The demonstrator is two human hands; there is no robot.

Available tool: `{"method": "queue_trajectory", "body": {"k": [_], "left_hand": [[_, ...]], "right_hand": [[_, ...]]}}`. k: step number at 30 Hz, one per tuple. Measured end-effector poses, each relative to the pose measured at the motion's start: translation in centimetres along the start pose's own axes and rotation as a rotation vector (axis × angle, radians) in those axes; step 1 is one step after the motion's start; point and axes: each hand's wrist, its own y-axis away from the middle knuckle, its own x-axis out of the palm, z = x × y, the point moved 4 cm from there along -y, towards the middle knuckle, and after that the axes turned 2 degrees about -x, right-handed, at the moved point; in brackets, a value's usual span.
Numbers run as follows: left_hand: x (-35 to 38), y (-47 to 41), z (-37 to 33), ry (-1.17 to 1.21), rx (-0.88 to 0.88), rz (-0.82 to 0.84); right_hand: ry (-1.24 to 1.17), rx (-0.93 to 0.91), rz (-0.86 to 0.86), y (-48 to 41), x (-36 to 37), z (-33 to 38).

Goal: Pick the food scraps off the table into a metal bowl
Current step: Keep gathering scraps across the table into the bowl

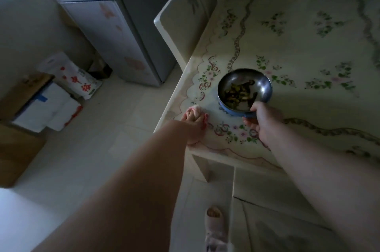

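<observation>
Step in hand: judged late in the collection. The food scraps [238, 92] lie dark and heaped inside the metal bowl [244, 85], which sits near the table's [308, 46] near-left corner. No loose scraps are evident on the flowered cloth around it.

Right hand [265, 120]: grasps the bowl at its near rim, thumb on the lip and fingers curled beneath the blue outer band. The forearm reaches in from the near right. The bowl appears tipped toward the near edge.

Left hand [194, 122]: rests at the table's corner, left of the bowl and apart from it. Its fingers are curled down on a pale wad [195, 108], possibly tissue; the light is too dim to confirm.

Next move, as judged: sweep any remaining residue at the corner toward the bowl's lip, with the bowl held steady.
</observation>
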Motion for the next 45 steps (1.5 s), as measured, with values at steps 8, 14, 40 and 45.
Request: {"method": "queue_trajectory", "body": {"k": [8, 14, 40, 45], "left_hand": [[-4.9, -6.7, 1.2, -0.012, 0.133, -0.089], [-8.7, -10.8, -0.4, -0.048, 0.195, -0.119], [-8.4, -13.6, -8.0, -0.813, 1.193, -0.051], [-10.1, -14.9, -3.3, -0.796, 1.075, -0.07]], "right_hand": [[-0.279, -0.003, -0.168, -2.8, 4.9, 2.6], [-0.358, -0.006, -0.308, -4.5, 4.2, 3.4], [-0.838, -0.077, -0.737, -1.9, 4.0, 2.9], [-0.781, -0.035, -0.676, -0.6, 4.7, 2.0]]}}
